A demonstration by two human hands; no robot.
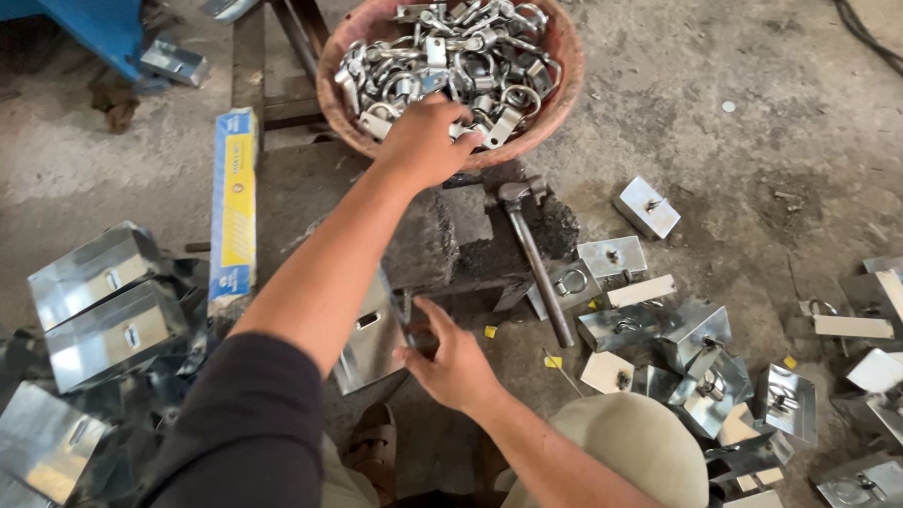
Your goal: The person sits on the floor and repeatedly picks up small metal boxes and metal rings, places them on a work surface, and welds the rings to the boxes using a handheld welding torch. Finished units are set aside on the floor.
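Note:
My left hand reaches forward over the near rim of a round reddish bowl heaped with shiny metal ring fittings; its fingers curl down among the nearest pieces, so what they grip is hidden. Close to my body, my right hand pinches the edge of a bent sheet-metal piece that rests against a dark iron block. A hammer lies across that block, head toward the bowl.
Folded shiny metal boxes are piled at the left. Several finished metal pieces with rings lie scattered at the right on the concrete floor. A blue and yellow carton lies left of my arm. A blue machine base stands top left.

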